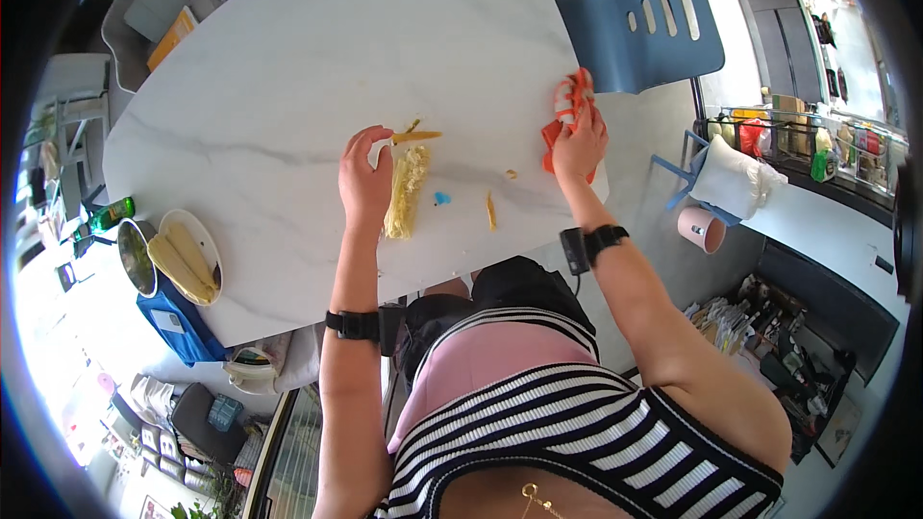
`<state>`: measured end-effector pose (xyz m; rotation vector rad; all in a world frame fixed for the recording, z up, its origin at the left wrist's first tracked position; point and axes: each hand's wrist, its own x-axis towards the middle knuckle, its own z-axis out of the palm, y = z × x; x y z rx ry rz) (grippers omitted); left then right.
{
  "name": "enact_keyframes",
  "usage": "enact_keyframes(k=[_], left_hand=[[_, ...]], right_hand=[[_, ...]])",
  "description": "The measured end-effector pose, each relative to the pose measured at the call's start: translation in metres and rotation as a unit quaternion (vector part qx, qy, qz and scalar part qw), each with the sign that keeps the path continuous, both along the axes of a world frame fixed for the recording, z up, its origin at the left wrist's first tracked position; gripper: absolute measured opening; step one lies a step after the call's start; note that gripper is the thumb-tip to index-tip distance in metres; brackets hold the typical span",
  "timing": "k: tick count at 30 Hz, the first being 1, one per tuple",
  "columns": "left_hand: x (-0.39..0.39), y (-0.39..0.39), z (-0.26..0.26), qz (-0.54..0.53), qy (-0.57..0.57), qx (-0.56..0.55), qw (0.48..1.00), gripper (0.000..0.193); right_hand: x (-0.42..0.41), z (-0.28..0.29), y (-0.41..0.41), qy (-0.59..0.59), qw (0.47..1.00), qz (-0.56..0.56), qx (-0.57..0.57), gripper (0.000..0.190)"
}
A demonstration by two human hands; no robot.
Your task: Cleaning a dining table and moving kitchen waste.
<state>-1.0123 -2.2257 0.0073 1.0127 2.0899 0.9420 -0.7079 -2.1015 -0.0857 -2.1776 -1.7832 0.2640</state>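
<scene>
My left hand (pixel 366 176) hovers over or rests on the white marbled table (pixel 274 72), fingers curved and thumb apart, with nothing visible in its grasp. Just right of it lies a bundle of pale yellow strands (pixel 408 194), perhaps corn silk. A thin yellowish-brown strip (pixel 420 137) reaches close to its fingertips; whether they touch is unclear. Near the table's right edge, my right hand (pixel 580 148) grips a bunched red-and-white cloth (pixel 573 97), partly hidden under the palm. Between the hands are a small blue scrap (pixel 442 198) and another brownish strip (pixel 492 210).
At the table's left corner stand a plate (pixel 216 256) with pale husked-looking ears, a metal bowl (pixel 135 256) and a green bottle (pixel 112 215). A blue cloth (pixel 180 321) hangs over the edge there. A blue chair (pixel 642 29) abuts the right side.
</scene>
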Motion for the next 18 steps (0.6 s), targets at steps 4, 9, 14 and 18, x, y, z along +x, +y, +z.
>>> enact_keyframes(k=[4, 9, 14, 18], left_hand=[[-0.005, -0.005, -0.005, 0.011, 0.0, -0.004, 1.0, 0.021], [-0.003, -0.007, -0.011, 0.031, 0.011, -0.006, 0.999, 0.021], [0.0, -0.011, -0.01, 0.023, 0.022, -0.007, 0.999, 0.021], [0.006, -0.013, -0.011, 0.016, 0.008, 0.005, 1.0, 0.02]], right_hand=[[-0.032, -0.013, 0.052, -0.091, 0.993, 0.024, 0.077, 0.058], [-0.059, -0.012, 0.162, -0.056, 0.984, 0.111, 0.131, 0.046], [-0.044, -0.008, 0.171, -0.058, 0.965, 0.214, 0.143, 0.046], [0.0, 0.001, 0.084, -0.045, 0.932, 0.324, 0.155, 0.045]])
